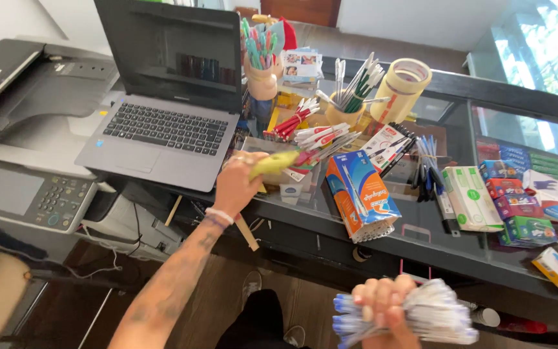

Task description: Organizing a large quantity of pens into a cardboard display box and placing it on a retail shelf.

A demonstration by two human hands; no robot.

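Note:
My left hand reaches out over the front edge of the glass counter and grips a yellow-green cloth-like thing, next to several red and white pens. My right hand is low, near the bottom of the view, closed around a thick bundle of clear pens with blue caps. An open blue and orange pen box stands on the counter between the two hands, its open end towards me.
An open laptop sits on a grey printer at the left. Pen cups, a roll of tape, black and blue pens and coloured boxes crowd the counter.

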